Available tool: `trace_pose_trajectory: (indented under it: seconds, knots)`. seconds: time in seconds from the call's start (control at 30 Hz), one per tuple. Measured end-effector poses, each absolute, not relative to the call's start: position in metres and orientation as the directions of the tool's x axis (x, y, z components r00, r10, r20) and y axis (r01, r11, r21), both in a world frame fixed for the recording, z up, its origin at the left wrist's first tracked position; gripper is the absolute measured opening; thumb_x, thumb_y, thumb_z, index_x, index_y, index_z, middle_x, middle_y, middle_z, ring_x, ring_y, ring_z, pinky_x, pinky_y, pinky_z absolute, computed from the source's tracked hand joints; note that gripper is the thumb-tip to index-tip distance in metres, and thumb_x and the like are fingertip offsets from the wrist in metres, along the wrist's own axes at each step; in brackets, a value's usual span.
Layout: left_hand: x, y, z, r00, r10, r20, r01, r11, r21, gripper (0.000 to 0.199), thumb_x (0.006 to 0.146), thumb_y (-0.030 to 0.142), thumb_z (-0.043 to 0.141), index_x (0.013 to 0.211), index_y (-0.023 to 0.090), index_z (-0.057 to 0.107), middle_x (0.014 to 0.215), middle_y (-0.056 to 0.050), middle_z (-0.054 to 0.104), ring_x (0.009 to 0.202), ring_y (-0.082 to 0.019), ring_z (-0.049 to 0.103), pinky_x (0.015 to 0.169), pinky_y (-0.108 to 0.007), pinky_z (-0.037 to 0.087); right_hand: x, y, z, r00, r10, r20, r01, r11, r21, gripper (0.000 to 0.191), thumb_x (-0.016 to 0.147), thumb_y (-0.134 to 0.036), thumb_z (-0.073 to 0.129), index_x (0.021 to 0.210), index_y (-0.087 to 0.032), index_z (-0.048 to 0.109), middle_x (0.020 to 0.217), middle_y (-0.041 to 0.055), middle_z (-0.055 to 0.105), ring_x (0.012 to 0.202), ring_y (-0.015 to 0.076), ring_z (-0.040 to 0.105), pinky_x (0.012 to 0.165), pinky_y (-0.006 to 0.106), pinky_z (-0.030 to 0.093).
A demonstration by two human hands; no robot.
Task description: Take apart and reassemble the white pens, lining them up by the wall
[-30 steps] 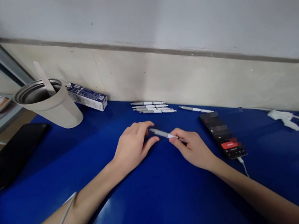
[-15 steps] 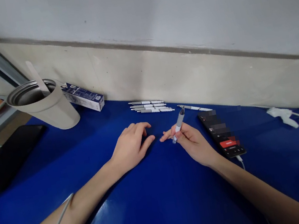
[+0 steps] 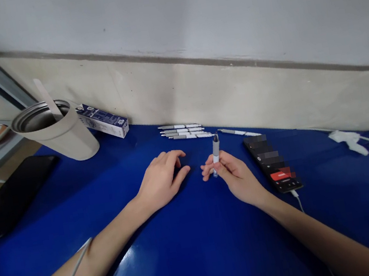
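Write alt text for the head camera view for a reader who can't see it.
The right hand holds a white-and-grey pen upright between thumb and fingers over a blue table top, and the left hand rests palm down beside it. Several pens lie in a row near the wall, with a phone to the right and a beige tumbler far left.

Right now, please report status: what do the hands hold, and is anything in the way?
Left hand empty, resting on blue tabletop. Right hand holding white-and-grey pen upright. Black phone just right of it, not touching.
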State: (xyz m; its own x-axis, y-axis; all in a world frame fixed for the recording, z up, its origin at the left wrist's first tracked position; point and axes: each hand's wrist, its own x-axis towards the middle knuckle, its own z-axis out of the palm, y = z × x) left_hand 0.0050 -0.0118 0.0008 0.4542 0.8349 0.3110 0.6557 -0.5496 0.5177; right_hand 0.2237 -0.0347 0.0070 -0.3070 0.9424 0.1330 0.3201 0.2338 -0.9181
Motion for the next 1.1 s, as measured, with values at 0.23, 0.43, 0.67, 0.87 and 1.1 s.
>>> trace_pose_trajectory:
  seconds: [0.23,0.43,0.67,0.87,1.1]
  knots:
    - [0.000,-0.014,0.002,0.427,0.822,0.376,0.579,-0.568,0.584,0.037,0.092,0.036,0.052,0.124,0.020,0.041,0.094,-0.003,0.058,0.080,-0.015,0.054,0.074,-0.030,0.045,0.229,-0.037,0.005,-0.337,0.912,0.236,0.724,0.411,-0.555,0.022,0.098,-0.031,0.037,0.105,-0.021,0.056,0.086,0.0026,0.062,0.072,0.0143,0.057,0.067,0.027,0.043]
    - [0.006,-0.016,0.005,0.609,0.680,0.407,0.562,-0.733,0.384,0.018,0.097,0.029,0.044,0.101,0.019,0.058,0.092,-0.003,0.062,0.082,-0.017,0.054,0.074,-0.031,0.042,0.228,-0.039,-0.002,-0.456,0.868,0.197,0.823,0.496,-0.277,0.027,0.099,-0.033,0.036,0.099,-0.020,0.059,0.083,0.0028,0.065,0.074,0.0149,0.060,0.065,0.026,0.039]
    - [0.013,-0.016,0.000,0.601,0.721,0.345,0.629,-0.693,0.352,0.032,0.099,0.024,0.036,0.077,0.014,0.057,0.073,-0.003,0.061,0.066,-0.015,0.047,0.061,-0.028,0.037,0.227,-0.041,-0.001,-0.477,0.848,0.232,0.832,0.521,-0.191,0.030,0.099,-0.034,0.037,0.086,-0.020,0.060,0.069,-0.0013,0.061,0.063,0.0122,0.056,0.057,0.025,0.030]
    - [0.011,-0.017,-0.001,0.581,0.767,0.273,0.599,-0.630,0.494,0.020,0.096,0.034,0.046,0.108,0.019,0.054,0.090,-0.002,0.063,0.078,-0.016,0.055,0.069,-0.029,0.042,0.225,-0.043,-0.003,-0.440,0.868,0.231,0.849,0.486,-0.208,0.027,0.098,-0.032,0.038,0.088,-0.019,0.060,0.074,-0.0009,0.063,0.064,0.0121,0.057,0.055,0.025,0.028]
    - [0.010,-0.020,0.001,0.598,0.762,0.249,0.630,-0.639,0.442,0.025,0.099,0.032,0.038,0.091,0.020,0.058,0.082,-0.001,0.061,0.076,-0.017,0.053,0.073,-0.033,0.040,0.226,-0.042,-0.002,-0.453,0.866,0.213,0.839,0.494,-0.228,0.028,0.099,-0.033,0.038,0.087,-0.019,0.060,0.074,-0.0006,0.063,0.066,0.0126,0.057,0.057,0.025,0.029]
